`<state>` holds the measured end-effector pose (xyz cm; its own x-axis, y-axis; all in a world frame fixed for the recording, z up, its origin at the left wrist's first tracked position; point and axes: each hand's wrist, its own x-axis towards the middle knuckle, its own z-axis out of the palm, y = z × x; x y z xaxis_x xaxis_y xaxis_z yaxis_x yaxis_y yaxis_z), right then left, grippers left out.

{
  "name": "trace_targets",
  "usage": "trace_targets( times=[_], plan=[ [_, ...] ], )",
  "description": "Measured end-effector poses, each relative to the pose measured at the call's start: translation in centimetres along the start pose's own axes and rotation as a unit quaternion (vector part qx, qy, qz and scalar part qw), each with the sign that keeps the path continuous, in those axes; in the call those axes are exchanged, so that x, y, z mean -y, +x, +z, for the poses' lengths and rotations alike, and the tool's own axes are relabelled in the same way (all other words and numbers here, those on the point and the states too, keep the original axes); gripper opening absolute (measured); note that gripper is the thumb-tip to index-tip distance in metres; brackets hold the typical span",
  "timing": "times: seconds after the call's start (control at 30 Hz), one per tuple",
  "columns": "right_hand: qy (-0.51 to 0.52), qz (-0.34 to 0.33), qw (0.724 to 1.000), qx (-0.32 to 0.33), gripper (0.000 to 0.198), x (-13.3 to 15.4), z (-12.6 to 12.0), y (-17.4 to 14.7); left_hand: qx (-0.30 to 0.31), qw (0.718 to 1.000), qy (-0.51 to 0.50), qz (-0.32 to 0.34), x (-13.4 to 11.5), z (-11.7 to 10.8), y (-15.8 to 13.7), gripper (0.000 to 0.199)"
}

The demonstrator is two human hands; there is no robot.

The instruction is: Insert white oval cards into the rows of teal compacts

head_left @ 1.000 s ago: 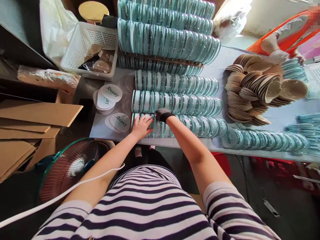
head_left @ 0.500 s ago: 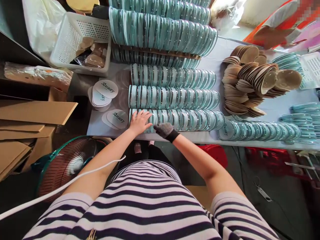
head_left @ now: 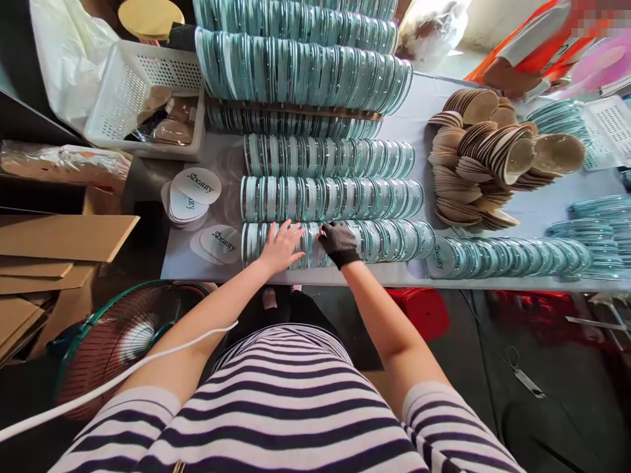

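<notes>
My left hand [head_left: 282,247], bare, lies over the left part of the nearest row of clear, blue-green-edged round pieces [head_left: 394,240], with white round pieces between them. Its fingers are spread and touch the row's top. Beside it on the right is my right hand [head_left: 340,242] in a dark glove with a black cuff. Its fingers curl down onto the same row, and their tips are partly hidden. Just behind lies another such row [head_left: 335,199]. White round cards [head_left: 219,244] printed "sbeauty" rest left of the row.
More rows of clear round pieces [head_left: 303,69] stand behind. A white basket [head_left: 118,141] is at the back left, and brown cup-shaped pieces [head_left: 473,157] are heaped at right. A fan [head_left: 113,348] stands below the table's left end. Another person's arm [head_left: 517,75] shows at the upper right.
My right hand has shifted right and up along the row, away from my left hand, and its fingers have curled down. My left hand stays spread on the row. The camera view has shifted slightly.
</notes>
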<state>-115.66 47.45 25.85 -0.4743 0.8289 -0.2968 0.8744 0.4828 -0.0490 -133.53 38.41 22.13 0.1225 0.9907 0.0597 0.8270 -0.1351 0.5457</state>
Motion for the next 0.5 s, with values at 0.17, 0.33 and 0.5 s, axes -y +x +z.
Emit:
trace_targets(
  times=[0.17, 0.33, 0.5],
  plan=[
    [-0.082, -0.095, 0.961, 0.247, 0.034, 1.5, -3.9, 9.4, 0.034, 0.999, 0.01, -0.011, -0.3, 0.9, 1.1, 0.064],
    [-0.121, -0.166, 0.958, 0.201, 0.033, 2.6, -4.1, 9.1, 0.032, 0.999, 0.01, -0.015, -0.1, 0.7, 1.1, 0.065],
    [0.004, -0.131, 0.988, 0.087, 0.028, 0.2, -0.4, 0.4, 0.037, 0.999, 0.019, -0.015, -0.2, 0.7, 1.1, 0.064]
  ],
)
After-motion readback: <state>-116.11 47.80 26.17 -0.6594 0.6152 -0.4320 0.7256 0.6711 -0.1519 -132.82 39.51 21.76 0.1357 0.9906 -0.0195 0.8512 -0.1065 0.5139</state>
